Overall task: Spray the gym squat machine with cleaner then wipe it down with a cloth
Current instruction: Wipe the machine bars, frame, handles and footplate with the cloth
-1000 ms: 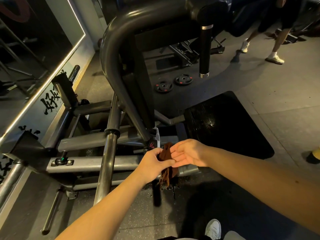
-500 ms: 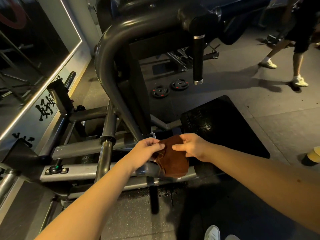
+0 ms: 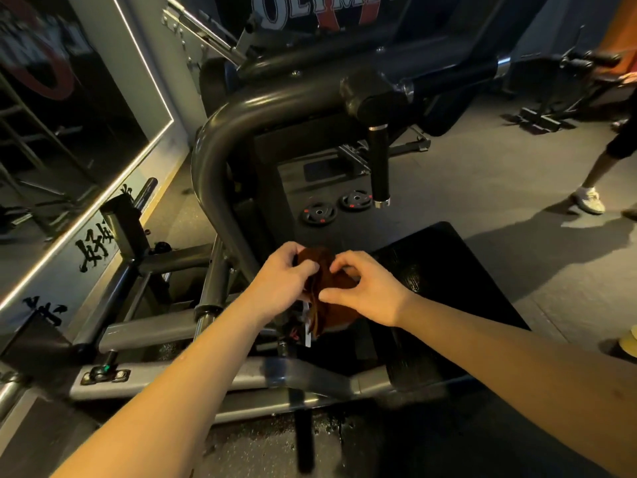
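A brown cloth (image 3: pixel 327 301) hangs bunched between both hands in the middle of the view, in front of the squat machine's curved black frame (image 3: pixel 220 139). My left hand (image 3: pixel 282 281) grips the cloth's left edge with curled fingers. My right hand (image 3: pixel 365 288) pinches its right side between thumb and fingertips. The machine's black footplate (image 3: pixel 455 288) lies just right of my hands, glistening wet. Grey steel base rails (image 3: pixel 144 332) run below and left of them. No spray bottle is in view.
A hanging black handle (image 3: pixel 379 167) sticks down from the frame above the footplate. Two small weight plates (image 3: pixel 319 212) lie on the floor behind. A mirror wall (image 3: pixel 69 139) runs along the left. A person's leg and shoe (image 3: pixel 591 198) stand at the right. A yellow object (image 3: pixel 629 341) sits at the right edge.
Both hands have lifted the cloth up and away from the lower rail toward the frame. The cloth went from hanging spread to bunched between them. My view tilted upward.
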The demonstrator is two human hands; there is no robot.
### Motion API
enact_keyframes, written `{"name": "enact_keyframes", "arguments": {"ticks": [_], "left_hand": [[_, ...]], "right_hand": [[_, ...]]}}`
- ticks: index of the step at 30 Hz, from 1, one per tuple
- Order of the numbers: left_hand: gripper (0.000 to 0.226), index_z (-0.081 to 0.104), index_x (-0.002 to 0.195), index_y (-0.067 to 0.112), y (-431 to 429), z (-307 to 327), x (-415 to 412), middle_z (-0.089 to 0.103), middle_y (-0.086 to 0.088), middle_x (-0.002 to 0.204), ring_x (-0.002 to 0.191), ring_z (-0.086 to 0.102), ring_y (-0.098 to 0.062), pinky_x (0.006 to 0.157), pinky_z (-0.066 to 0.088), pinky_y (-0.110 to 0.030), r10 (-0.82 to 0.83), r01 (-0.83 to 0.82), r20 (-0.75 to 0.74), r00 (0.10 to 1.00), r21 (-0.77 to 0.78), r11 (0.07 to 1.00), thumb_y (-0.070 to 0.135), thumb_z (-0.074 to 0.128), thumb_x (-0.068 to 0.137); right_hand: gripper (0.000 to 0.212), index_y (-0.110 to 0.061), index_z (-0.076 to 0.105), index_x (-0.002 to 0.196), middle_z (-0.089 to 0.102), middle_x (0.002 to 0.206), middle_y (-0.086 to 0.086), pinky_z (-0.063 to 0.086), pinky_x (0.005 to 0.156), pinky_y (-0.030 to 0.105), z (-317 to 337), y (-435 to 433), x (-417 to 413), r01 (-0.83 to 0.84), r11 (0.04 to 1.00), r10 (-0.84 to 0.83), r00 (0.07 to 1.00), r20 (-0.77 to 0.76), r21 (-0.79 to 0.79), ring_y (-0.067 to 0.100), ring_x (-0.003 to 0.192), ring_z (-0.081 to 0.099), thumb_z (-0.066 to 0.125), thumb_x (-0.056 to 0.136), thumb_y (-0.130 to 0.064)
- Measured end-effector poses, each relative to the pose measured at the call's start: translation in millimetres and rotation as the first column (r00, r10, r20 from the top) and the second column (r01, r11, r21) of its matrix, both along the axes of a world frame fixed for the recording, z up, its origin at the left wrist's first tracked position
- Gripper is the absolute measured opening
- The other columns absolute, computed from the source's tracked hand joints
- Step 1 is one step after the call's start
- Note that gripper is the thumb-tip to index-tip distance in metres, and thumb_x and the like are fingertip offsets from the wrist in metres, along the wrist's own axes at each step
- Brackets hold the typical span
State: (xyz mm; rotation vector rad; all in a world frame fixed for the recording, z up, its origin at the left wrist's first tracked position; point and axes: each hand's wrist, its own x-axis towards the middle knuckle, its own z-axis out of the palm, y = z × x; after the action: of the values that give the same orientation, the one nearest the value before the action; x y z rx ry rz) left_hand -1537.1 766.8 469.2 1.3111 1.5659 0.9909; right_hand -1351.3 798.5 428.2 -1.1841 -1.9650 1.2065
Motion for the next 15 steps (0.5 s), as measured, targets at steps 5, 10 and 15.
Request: {"name": "enact_keyframes", "arguments": {"ticks": [5,10,15], "left_hand": [[0.009,0.064,0.095,0.025,15.0,61.8,3.5,0.072,-0.009,0.099,0.094,0.072,-0.03,0.088,0.057,-0.061,-0.019,0.053,-0.166,0.986,0.205,0.977,0.027,0.067,0.088],[0.007,0.065,0.103,0.027,28.8,115.8,12.6,0.072,0.0,0.102,0.09,0.073,-0.016,0.081,0.063,-0.044,-0.006,0.102,-0.252,0.968,0.369,0.924,0.021,0.066,0.099],[0.024,0.068,0.118,0.026,39.9,159.1,34.0,0.074,0.001,0.107,0.098,0.072,-0.014,0.085,0.058,-0.036,-0.015,0.099,-0.179,0.984,0.471,0.877,0.041,0.059,0.102]], "right_hand": [[0.044,-0.03,0.063,0.115,0.059,0.118,-0.011,0.055,0.096,0.032,47.6,12.6,-10.5,0.14,0.979,-0.124,0.986,-0.112,0.147,0.008,0.108,0.062,0.086,0.08,-0.041],[0.019,-0.023,0.067,0.108,0.073,0.096,-0.002,0.063,0.079,0.038,103.5,34.1,-8.6,0.185,0.966,-0.138,0.959,-0.247,0.182,0.012,0.084,0.073,0.077,0.092,-0.029],[0.009,-0.02,0.067,0.105,0.076,0.093,0.004,0.063,0.083,0.04,158.5,52.6,11.0,0.194,0.95,-0.109,0.94,-0.323,0.246,0.013,0.087,0.075,0.07,0.097,-0.022]]}}
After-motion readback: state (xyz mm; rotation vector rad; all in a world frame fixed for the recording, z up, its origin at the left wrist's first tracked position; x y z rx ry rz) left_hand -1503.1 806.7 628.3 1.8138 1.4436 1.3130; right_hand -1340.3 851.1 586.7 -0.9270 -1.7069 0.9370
